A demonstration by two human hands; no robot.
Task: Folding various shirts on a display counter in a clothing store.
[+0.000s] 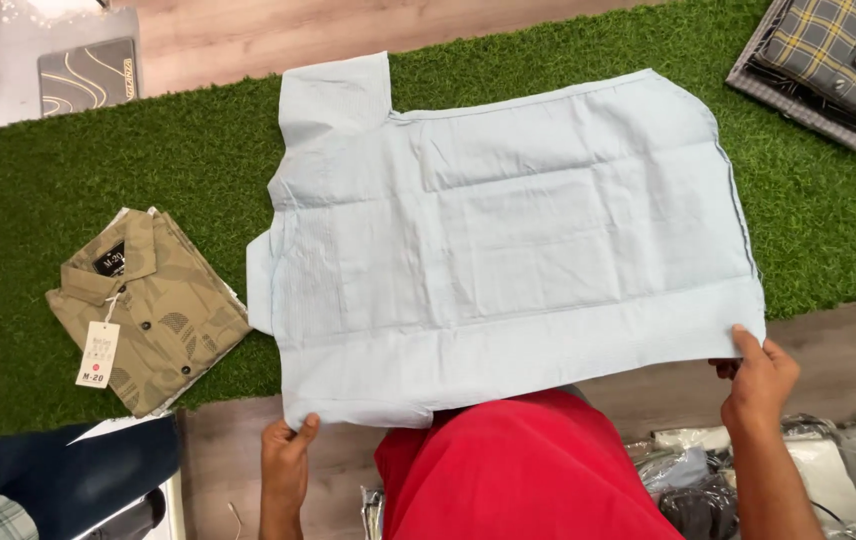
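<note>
Head view.

Item: blue shirt point(508, 250), pale, short-sleeved, laid flat and face down across a green turf mat point(178, 150). Collar end lay to the left and hem end to the right. The near long edge was folded over in a band, overhanging the mat's front edge onto the wooden table point(848, 350). One sleeve point(333, 90) stuck out at the far left corner.

Left hand point(286, 465): at the shirt's near left corner, thumb on top of the cloth and the other fingers under it, pinching that corner.

Right hand point(758, 380): at the near right corner of the hem, thumb pressed on top and fingers curled beneath, pinching the edge.

Person: red garment point(518, 470) filled the bottom centre, between the two forearms.

Surroundings:
- Olive shirt point(148, 310), patterned and folded, with a white hang tag point(98, 355), on the mat just left of the blue shirt and apart from it.
- Plaid shirts point(828, 60), folded and stacked, at the far right corner of the mat.
- Plastic bags point(818, 470), clear, heaped low right beside the right forearm.
- Dark box point(88, 75), with curved line pattern, at far left beyond the mat.
</note>
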